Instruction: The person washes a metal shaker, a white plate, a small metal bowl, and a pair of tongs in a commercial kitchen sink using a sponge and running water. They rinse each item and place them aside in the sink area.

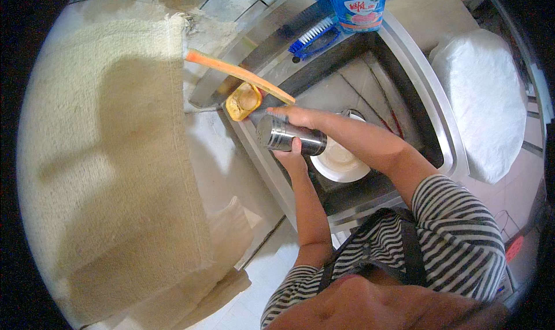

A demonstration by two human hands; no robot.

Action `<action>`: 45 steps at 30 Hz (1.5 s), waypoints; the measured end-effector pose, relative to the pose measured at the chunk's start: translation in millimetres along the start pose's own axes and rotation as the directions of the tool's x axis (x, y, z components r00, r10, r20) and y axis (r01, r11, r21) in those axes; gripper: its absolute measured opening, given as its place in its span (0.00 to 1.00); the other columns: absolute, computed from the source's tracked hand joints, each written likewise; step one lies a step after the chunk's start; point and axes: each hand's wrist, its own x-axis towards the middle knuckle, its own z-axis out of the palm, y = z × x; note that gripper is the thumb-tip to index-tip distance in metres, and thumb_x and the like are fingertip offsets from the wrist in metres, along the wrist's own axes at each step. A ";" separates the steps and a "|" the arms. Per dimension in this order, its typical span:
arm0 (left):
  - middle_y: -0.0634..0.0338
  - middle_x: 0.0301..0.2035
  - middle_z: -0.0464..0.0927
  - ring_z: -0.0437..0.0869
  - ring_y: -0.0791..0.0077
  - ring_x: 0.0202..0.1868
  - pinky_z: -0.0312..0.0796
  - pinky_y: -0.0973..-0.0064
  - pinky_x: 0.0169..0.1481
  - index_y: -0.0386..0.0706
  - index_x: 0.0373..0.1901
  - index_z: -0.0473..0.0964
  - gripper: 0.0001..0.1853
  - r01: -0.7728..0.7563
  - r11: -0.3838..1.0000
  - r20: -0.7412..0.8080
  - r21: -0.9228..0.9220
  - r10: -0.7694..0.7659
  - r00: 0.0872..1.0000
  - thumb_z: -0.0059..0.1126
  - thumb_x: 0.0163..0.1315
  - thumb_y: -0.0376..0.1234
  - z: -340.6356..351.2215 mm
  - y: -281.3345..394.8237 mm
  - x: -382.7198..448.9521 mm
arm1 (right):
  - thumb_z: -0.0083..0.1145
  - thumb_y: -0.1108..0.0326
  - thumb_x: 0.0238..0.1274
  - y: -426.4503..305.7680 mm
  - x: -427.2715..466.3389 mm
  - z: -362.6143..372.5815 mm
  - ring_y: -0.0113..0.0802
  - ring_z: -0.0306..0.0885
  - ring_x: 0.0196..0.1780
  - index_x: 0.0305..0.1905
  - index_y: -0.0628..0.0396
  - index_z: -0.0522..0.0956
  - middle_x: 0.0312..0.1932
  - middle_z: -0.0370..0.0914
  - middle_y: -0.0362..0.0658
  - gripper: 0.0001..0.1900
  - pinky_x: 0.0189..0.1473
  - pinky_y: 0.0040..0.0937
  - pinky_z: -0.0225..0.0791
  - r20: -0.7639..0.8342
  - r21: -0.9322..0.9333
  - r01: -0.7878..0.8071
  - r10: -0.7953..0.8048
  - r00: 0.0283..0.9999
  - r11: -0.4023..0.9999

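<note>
A cylindrical stainless-steel shaker [305,140] with a perforated end lies sideways between my two hands, over the near left part of the sink. My left hand [291,155] grips it from below, the thumb across its side. My right hand [299,115] is on its upper side, close to the perforated end; some of its fingers are hidden behind the shaker. Under the shaker and my right forearm, a white bowl [340,163] sits in the stainless-steel sink [451,143]. A yellow-rimmed container [243,102] stands at the sink's left corner, beside a long orange-handled tool [243,75].
A blue scrubbing brush [313,38] and a bottle of blue liquid [357,7] are on the sink's back ledge. A large cream towel [130,156] spreads over the left side. A white bundle [481,104] lies right of the sink.
</note>
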 end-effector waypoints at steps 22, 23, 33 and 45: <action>0.47 0.49 0.63 0.70 0.57 0.48 0.66 0.61 0.51 0.35 0.56 0.51 0.34 0.209 0.810 -0.017 -0.547 -0.260 0.965 0.51 0.53 0.44 -5.2 -34.3 41.3 | 0.34 0.55 0.61 49.0 -37.5 6.3 0.41 0.76 0.34 0.41 0.58 0.75 0.35 0.76 0.50 0.21 0.41 0.38 0.67 -0.072 -0.954 0.212 -0.849 0.523 0.211; 0.48 0.49 0.63 0.70 0.57 0.49 0.66 0.61 0.52 0.35 0.56 0.51 0.34 0.196 0.823 -0.007 -0.533 -0.236 0.972 0.51 0.53 0.42 -4.7 -40.7 36.8 | 0.35 0.57 0.60 43.8 -25.9 -3.4 0.39 0.76 0.35 0.41 0.58 0.74 0.34 0.76 0.49 0.19 0.41 0.37 0.67 -0.222 -0.795 0.197 -0.577 0.786 0.573; 0.48 0.50 0.62 0.69 0.56 0.49 0.67 0.61 0.50 0.37 0.56 0.51 0.36 0.225 0.842 -0.199 -0.491 -0.360 0.912 0.49 0.54 0.49 20.6 0.9 42.5 | 0.36 0.52 0.58 62.5 -38.5 -0.1 0.51 0.72 0.42 0.46 0.50 0.72 0.37 0.73 0.57 0.19 0.49 0.43 0.62 -0.124 -0.919 0.264 -0.849 0.514 0.294; 0.47 0.51 0.61 0.69 0.54 0.48 0.66 0.61 0.51 0.34 0.56 0.49 0.35 0.167 0.926 -0.323 -0.338 -0.281 0.904 0.49 0.55 0.47 29.6 3.7 48.0 | 0.37 0.58 0.59 68.4 -41.7 3.2 0.51 0.66 0.50 0.53 0.58 0.64 0.45 0.68 0.59 0.21 0.52 0.40 0.60 -0.306 -0.742 0.308 -0.710 0.635 0.595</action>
